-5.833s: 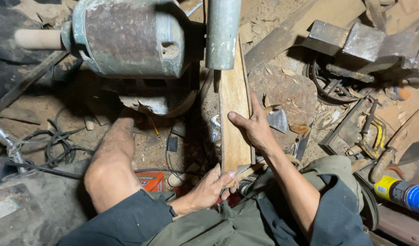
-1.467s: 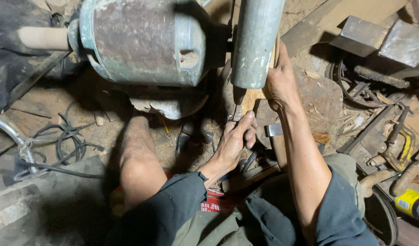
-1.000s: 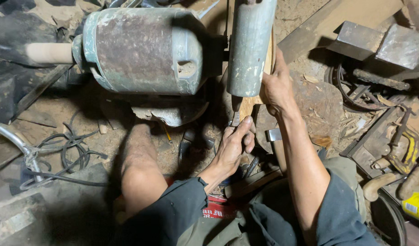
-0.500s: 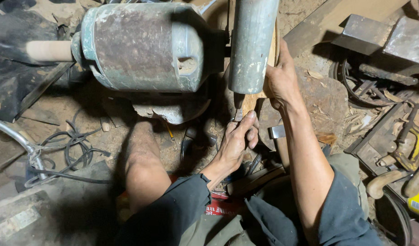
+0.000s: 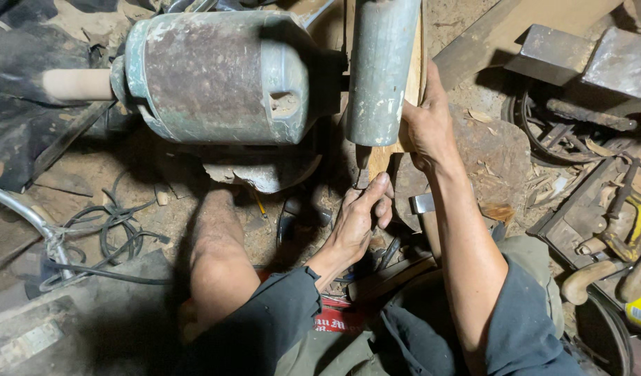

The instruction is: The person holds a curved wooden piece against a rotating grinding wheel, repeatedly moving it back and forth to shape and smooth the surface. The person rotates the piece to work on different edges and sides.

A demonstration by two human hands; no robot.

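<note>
The wooden slat (image 5: pixel 407 104) stands lengthwise against the grey-green cylindrical housing (image 5: pixel 381 73) of the machine, most of it hidden behind that housing, with only its right edge and its lower end showing just below the housing's bottom rim. The right hand (image 5: pixel 426 125) lies flat along the slat's right edge beside the housing, fingers closed around the wood and pressing it in. The left hand (image 5: pixel 358 219), just below the housing, is curled into a loose grip with thumb and fingers pinched on the slat's lower tip, or on a small dark piece there; which of the two cannot be told. Judging by this, the slat is already fed well in under the housing and the working of it is under way, with the lower end still unworked; how much of the hidden length is done cannot be seen. Left of the housing sits the big rusty motor drum (image 5: pixel 216 73) on the same axis. Below and to the right of the housing a hammer head (image 5: pixel 423 203) lies on the dirt floor, and farther right a hand saw handle (image 5: pixel 583 278) rests among scrap metal.
</note>
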